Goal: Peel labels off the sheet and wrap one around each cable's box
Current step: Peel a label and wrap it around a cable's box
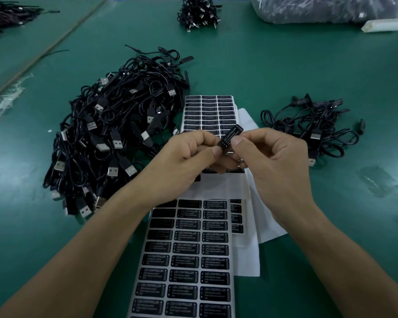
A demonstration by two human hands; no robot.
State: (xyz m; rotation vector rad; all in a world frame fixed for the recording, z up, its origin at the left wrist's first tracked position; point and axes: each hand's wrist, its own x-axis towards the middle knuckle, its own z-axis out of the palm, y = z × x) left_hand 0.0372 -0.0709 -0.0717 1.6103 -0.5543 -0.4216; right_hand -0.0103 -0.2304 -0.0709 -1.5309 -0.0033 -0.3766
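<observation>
Your left hand (pixel 193 152) and right hand (pixel 269 154) meet just above the partly used label sheet (pixel 207 109), and everything here is placed from that sheet. Your fingertips are pinched together on a small black box (pixel 230 135) with a label on it, tilted up toward the right. Whether the label is fully wrapped or only half laid you cannot tell from this angle.

The risk is a skewed wrap: if your thumbs press before the edge lines up, the label will likely crease or overlap crooked, and peeling it back may ruin the adhesive. A loose pinch could also let the box twist on its cable.

The cable from the box is hidden behind your hands. Left of the sheet lies the big cable pile (pixel 110 134); right of it, a smaller pile (pixel 315 127). Whether either pile is labelled is hard to make out. A fuller sheet (pixel 184 260) lies nearer you, cut off at the bottom edge.
</observation>
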